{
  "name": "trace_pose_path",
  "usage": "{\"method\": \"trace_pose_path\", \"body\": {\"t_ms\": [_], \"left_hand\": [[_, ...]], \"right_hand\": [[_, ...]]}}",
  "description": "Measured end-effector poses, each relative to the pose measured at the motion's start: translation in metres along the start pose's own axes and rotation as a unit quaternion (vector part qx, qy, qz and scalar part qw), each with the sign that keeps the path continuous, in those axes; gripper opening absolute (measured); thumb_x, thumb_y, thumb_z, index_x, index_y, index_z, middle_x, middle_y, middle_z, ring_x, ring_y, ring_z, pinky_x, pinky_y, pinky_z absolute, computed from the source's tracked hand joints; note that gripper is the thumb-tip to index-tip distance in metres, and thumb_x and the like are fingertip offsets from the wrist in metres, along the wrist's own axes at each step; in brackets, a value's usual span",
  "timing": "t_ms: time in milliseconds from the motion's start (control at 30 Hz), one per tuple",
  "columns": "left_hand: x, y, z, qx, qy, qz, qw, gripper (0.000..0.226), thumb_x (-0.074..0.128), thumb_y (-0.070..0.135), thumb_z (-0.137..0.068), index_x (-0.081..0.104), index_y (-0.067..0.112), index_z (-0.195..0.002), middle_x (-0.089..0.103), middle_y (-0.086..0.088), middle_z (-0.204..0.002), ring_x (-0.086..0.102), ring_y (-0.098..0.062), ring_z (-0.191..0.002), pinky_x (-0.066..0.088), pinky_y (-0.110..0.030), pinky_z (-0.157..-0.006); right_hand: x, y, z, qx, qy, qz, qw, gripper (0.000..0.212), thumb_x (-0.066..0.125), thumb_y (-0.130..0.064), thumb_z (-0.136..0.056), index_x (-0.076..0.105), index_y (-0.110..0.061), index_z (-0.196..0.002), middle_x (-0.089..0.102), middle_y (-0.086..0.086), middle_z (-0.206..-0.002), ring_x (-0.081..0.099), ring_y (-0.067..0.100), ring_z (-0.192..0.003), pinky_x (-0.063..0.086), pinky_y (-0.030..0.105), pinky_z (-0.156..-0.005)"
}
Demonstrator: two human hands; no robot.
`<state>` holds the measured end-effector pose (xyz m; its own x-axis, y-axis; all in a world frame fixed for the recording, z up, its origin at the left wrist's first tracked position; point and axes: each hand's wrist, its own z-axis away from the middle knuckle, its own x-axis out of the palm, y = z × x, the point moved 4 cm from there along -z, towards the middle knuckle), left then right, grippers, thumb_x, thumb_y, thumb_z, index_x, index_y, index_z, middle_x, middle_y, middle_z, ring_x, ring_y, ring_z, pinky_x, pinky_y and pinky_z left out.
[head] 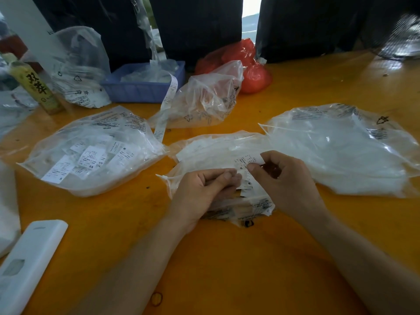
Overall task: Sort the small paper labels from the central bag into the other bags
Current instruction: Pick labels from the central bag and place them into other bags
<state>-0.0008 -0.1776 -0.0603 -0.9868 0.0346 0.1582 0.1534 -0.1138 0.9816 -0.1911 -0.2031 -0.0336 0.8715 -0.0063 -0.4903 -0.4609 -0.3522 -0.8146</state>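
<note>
Nearest me a white remote lies on the orange table, with a rubber band by my left forearm. My left hand and right hand meet over the central bag; the right pinches a paper label between thumb and forefinger, the left curls round a small stack of labels just beneath. I see the left bag holding XS and S labels, the right bag beside it. Farther: another clear bag, blue tray, red bag, bottle.
</note>
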Motion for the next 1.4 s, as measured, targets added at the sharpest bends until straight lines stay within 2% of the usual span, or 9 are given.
{"method": "trace_pose_path", "body": {"t_ms": [100, 167, 467, 600, 700, 800, 1033, 1200, 1400], "left_hand": [[0.000, 0.000, 0.000, 0.003, -0.004, -0.002, 1.000, 0.035, 0.076, 0.030, -0.085, 0.079, 0.011, -0.115, 0.082, -0.010, -0.108, 0.078, -0.022, -0.107, 0.061, -0.023, -0.089], [0.000, 0.000, -0.001, 0.002, -0.002, -0.007, 1.000, 0.039, 0.077, 0.030, -0.085, 0.078, 0.008, -0.117, 0.082, -0.011, -0.107, 0.078, -0.022, -0.107, 0.061, -0.023, -0.089], [-0.004, 0.001, -0.001, 0.032, 0.008, -0.067, 0.997, 0.025, 0.074, 0.039, -0.087, 0.085, 0.021, -0.101, 0.082, -0.006, -0.104, 0.079, -0.022, -0.103, 0.062, -0.036, -0.095], [-0.005, 0.005, 0.001, 0.065, 0.031, -0.157, 0.985, 0.012, 0.073, 0.033, -0.096, 0.081, 0.038, -0.105, 0.083, 0.008, -0.095, 0.080, -0.010, -0.092, 0.061, -0.020, -0.083], [-0.004, 0.005, 0.002, 0.076, 0.033, -0.186, 0.979, 0.015, 0.073, 0.029, -0.097, 0.079, 0.038, -0.108, 0.082, 0.011, -0.096, 0.080, -0.010, -0.088, 0.062, -0.022, -0.080], [-0.002, 0.007, 0.004, 0.070, 0.037, -0.176, 0.981, 0.014, 0.073, 0.031, -0.097, 0.077, 0.040, -0.107, 0.082, 0.011, -0.095, 0.080, -0.009, -0.086, 0.062, -0.020, -0.077], [-0.004, 0.008, 0.005, 0.061, 0.065, -0.127, 0.988, 0.015, 0.075, 0.040, -0.090, 0.080, 0.039, -0.103, 0.082, 0.015, -0.098, 0.080, -0.012, -0.082, 0.059, -0.016, -0.068], [-0.003, 0.007, 0.006, 0.054, 0.048, -0.111, 0.991, 0.025, 0.072, 0.042, -0.090, 0.083, 0.032, -0.110, 0.083, 0.006, -0.098, 0.081, -0.020, -0.075, 0.061, -0.021, -0.060], [-0.003, 0.008, 0.004, 0.062, 0.050, -0.128, 0.989, 0.034, 0.070, 0.049, -0.088, 0.082, 0.031, -0.114, 0.082, 0.009, -0.099, 0.079, -0.013, -0.086, 0.061, -0.019, -0.066]], "right_hand": [[-0.002, -0.002, 0.001, -0.006, 0.015, -0.037, 0.999, 0.014, 0.065, -0.041, -0.094, 0.070, -0.029, -0.088, 0.070, 0.001, -0.077, 0.062, 0.023, -0.065, 0.048, 0.031, -0.050], [0.001, -0.002, 0.001, -0.002, 0.003, -0.038, 0.999, 0.015, 0.065, -0.042, -0.094, 0.070, -0.029, -0.088, 0.068, 0.002, -0.075, 0.061, 0.023, -0.064, 0.043, 0.024, -0.047], [0.003, 0.000, 0.000, -0.010, -0.006, 0.071, 0.997, 0.021, 0.068, -0.033, -0.096, 0.057, -0.041, -0.080, 0.056, -0.014, -0.063, 0.054, -0.001, -0.065, 0.041, 0.010, -0.055], [0.006, 0.000, 0.000, -0.034, -0.027, 0.120, 0.992, 0.009, 0.070, -0.031, -0.096, 0.064, -0.027, -0.091, 0.052, -0.018, -0.069, 0.053, -0.010, -0.074, 0.040, 0.004, -0.065], [0.011, 0.000, 0.000, -0.040, -0.058, 0.128, 0.989, 0.013, 0.068, -0.033, -0.096, 0.070, -0.023, -0.104, 0.057, -0.019, -0.076, 0.056, -0.007, -0.078, 0.043, 0.008, -0.067], [0.007, -0.004, 0.003, -0.029, -0.013, 0.052, 0.998, 0.023, 0.067, -0.032, -0.096, 0.059, -0.033, -0.118, 0.063, -0.020, -0.087, 0.060, -0.004, -0.082, 0.048, 0.010, -0.068], [0.009, -0.011, 0.005, -0.063, -0.015, 0.044, 0.997, 0.006, 0.070, -0.025, -0.094, 0.070, -0.028, -0.100, 0.066, -0.023, -0.085, 0.063, 0.004, -0.080, 0.052, 0.018, -0.069], [0.018, -0.007, 0.006, -0.053, -0.054, 0.067, 0.995, 0.014, 0.074, -0.027, -0.092, 0.067, -0.033, -0.103, 0.064, -0.024, -0.084, 0.062, -0.001, -0.079, 0.051, 0.014, -0.066], [0.010, -0.006, 0.004, -0.036, 0.003, 0.021, 0.999, 0.009, 0.072, -0.018, -0.093, 0.072, -0.026, -0.097, 0.070, -0.020, -0.085, 0.066, 0.001, -0.080, 0.050, 0.012, -0.066]]}}
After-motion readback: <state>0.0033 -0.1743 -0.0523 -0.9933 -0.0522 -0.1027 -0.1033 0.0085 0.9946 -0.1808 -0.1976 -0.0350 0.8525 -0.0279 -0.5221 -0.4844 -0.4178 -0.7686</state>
